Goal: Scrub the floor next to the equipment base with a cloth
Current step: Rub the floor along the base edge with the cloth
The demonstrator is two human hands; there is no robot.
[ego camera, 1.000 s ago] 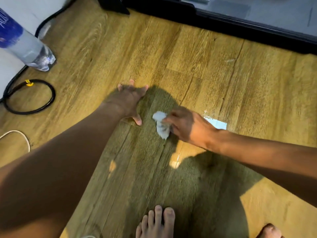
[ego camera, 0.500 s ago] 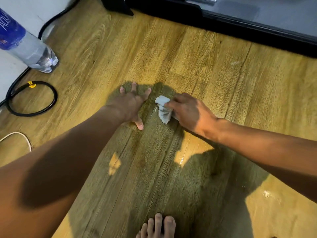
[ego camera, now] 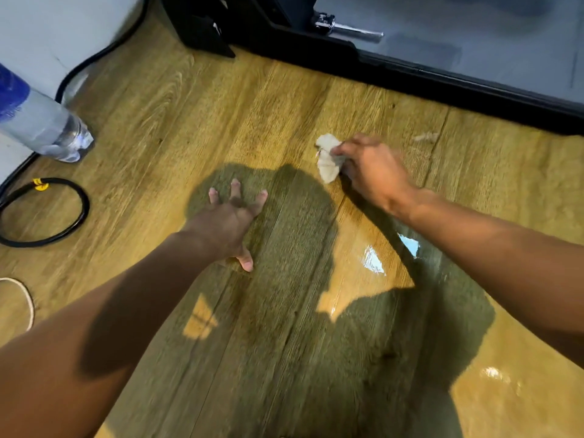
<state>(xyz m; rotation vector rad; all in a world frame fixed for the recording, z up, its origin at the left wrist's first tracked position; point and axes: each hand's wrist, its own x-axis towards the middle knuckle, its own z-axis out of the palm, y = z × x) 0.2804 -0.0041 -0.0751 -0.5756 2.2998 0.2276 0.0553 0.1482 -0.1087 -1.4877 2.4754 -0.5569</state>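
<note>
Down on the wooden floor [ego camera: 252, 115], the person's two hands are set well apart. The left hand [ego camera: 230, 222] lies flat, palm down, with straight fingers spread wide and the thumb pointing back toward the body; it holds nothing and sits inside a dark patch of shadow. The right hand [ego camera: 376, 172] reaches further forward, its fingers curled round a small crumpled white cloth [ego camera: 328, 159], which bulges out past the fingertips and touches the boards. The cloth lies on a sunlit plank, near the long black edge of the equipment base [ego camera: 410, 77] but apart from it, with a strip of bare floor between. A shiny metal pin [ego camera: 347, 26] sits on top of that base toward its left end. Behind the right wrist, bright glints [ego camera: 374, 260] show on the boards; whether they are wet patches or only light cannot be told. At the far left, a clear water bottle [ego camera: 41, 121] with a blue label is seen at a slant, its base on the floor. Just below it a black cable [ego camera: 85, 211] curls into a loop, bound with a yellow tie [ego camera: 40, 184]. Lower still, a thin white cord [ego camera: 31, 306] curves in from the left edge.
</note>
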